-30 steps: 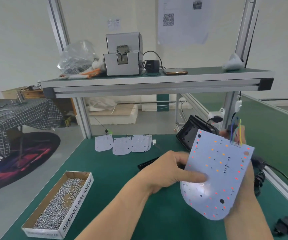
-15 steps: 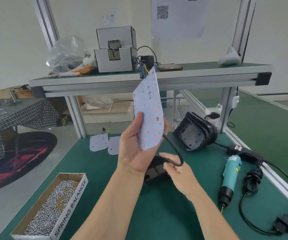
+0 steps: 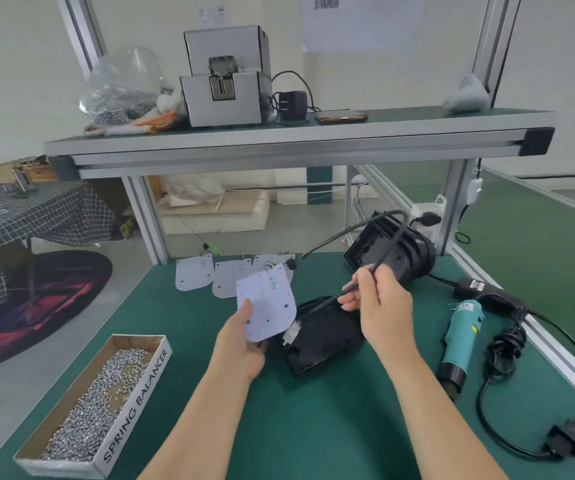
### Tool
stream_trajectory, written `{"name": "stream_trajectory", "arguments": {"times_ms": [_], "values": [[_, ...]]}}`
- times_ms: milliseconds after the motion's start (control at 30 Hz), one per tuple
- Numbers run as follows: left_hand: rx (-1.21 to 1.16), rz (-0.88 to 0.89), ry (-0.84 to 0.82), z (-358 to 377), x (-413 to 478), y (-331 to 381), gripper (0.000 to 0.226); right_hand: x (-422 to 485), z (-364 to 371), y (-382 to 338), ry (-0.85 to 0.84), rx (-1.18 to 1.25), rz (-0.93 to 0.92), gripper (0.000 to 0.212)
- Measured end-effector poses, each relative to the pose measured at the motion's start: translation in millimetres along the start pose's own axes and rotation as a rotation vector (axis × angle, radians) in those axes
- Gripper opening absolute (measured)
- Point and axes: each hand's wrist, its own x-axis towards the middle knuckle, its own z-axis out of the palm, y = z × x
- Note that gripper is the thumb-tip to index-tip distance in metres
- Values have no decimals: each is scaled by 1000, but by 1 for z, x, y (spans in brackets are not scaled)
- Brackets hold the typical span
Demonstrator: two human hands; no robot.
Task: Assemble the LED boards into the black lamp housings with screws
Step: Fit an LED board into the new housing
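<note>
Above the green bench, the left hand [image 3: 244, 344] grips a white LED board [image 3: 268, 304] (red-dotted face); the right hand [image 3: 381, 303] pinches a black cable [image 3: 388, 249] over the black housing [image 3: 324, 332].

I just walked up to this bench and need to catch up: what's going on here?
A person's left hand holds an LED board tilted beside a black lamp housing lying on the green bench. The right hand pinches the black cable, held up. The board is not seated yet; the teal screwdriver lies unused at the right.
</note>
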Motion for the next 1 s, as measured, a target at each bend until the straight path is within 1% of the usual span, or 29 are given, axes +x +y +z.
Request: {"name": "stream_trajectory", "arguments": {"times_ms": [67,133,300,400,467,533,600,667,733,767,833,900,967,1000], "values": [[-54,-120,-66,-1,4,-2,31,-5,3,3,-41,-83,-28,25],[-76,-167,-101,-2,8,-2,32,-9,4,3,-83,-126,-55,24],[-41,-118,-110,-3,11,1,27,-9,-4,-9,-255,-205,-162,25],[-47,-100,-157,5,11,4,35,-10,-5,-21,-402,-210,-230,25],[-59,-85,-174,13,7,6,36,-15,-3,-27,-520,-180,-218,24],[-30,-46,-184,17,6,9,36,-16,-4,-29,-583,-182,-181,20],[17,-6,-197,18,6,12,37,-6,-9,-28,-603,-318,-207,20],[60,6,-216,20,5,13,36,5,-13,-30,-701,-431,-185,23],[72,6,-243,24,3,14,37,11,-14,-32,-783,-465,-132,26],[62,5,-258,26,2,14,37,12,-13,-32,-787,-513,-141,28],[30,-2,-298,29,-1,15,40,13,-12,-29,-766,-654,-237,31],[2,-11,-337,31,-5,17,41,12,-11,-28,-806,-728,-287,37],[-15,24,-337,31,-10,20,38,9,-14,-26,-846,-736,-247,42],[-18,59,-318,28,-11,22,34,8,-15,-23,-819,-714,-216,39]]}}
